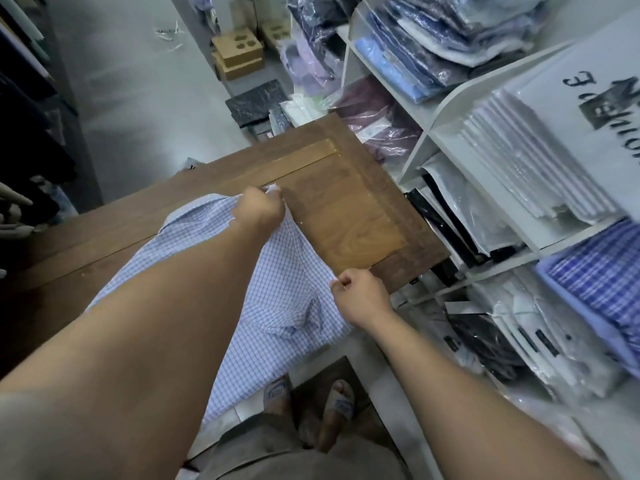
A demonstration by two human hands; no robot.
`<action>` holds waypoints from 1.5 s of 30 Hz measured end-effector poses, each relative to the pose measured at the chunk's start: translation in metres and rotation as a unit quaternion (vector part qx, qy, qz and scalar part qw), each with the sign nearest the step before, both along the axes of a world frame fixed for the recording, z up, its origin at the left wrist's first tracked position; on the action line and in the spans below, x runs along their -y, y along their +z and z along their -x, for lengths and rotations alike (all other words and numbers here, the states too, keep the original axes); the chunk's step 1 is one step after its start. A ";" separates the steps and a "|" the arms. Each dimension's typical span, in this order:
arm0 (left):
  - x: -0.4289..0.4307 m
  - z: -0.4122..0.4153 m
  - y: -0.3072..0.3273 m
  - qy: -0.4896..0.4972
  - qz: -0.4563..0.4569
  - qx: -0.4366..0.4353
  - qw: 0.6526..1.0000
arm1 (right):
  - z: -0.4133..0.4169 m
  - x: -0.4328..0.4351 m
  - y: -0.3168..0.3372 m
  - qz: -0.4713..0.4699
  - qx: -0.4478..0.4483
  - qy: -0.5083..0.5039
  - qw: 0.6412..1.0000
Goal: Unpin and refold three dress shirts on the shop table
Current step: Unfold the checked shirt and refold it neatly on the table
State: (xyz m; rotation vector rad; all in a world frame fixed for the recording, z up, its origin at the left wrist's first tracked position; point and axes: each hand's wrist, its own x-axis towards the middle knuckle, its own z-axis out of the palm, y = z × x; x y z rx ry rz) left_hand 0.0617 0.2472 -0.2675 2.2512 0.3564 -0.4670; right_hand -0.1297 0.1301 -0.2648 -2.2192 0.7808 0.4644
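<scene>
A blue-and-white checked dress shirt lies spread across the wooden shop table, its near part hanging over the table's near edge toward the floor. The left hand has its fingers curled round the shirt's far edge, bunching the cloth there. The right hand pinches the shirt's right edge at the table's near edge. To the right, white shelves hold bagged folded shirts. Cardboard boxes sit on the floor far beyond the table.

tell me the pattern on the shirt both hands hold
Small blue-and-white check on the shirt, in the head view.
</scene>
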 end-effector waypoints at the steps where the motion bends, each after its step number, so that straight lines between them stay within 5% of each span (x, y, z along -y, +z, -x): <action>1: 0.001 -0.004 0.002 0.029 0.044 0.000 0.999 | -0.001 0.000 0.000 0.004 -0.003 0.000 1.000; 6: 0.002 -0.019 0.000 0.130 0.157 -0.008 0.979 | -0.004 -0.001 0.000 0.011 -0.020 -0.009 1.000; 19: -0.002 -0.027 -0.006 0.119 0.207 -0.024 0.971 | -0.001 -0.010 0.002 0.132 0.025 -0.008 0.991; 28: -0.016 -0.015 -0.003 -0.015 0.060 0.037 0.997 | 0.000 -0.004 -0.002 0.129 0.006 -0.051 0.990; 37: -0.024 0.006 0.008 -0.175 -0.152 0.109 0.967 | 0.003 -0.012 -0.002 0.208 0.024 0.055 0.976; 45: -0.038 0.026 0.020 -0.206 -0.175 0.106 0.957 | -0.002 -0.012 -0.002 0.218 0.071 0.128 0.965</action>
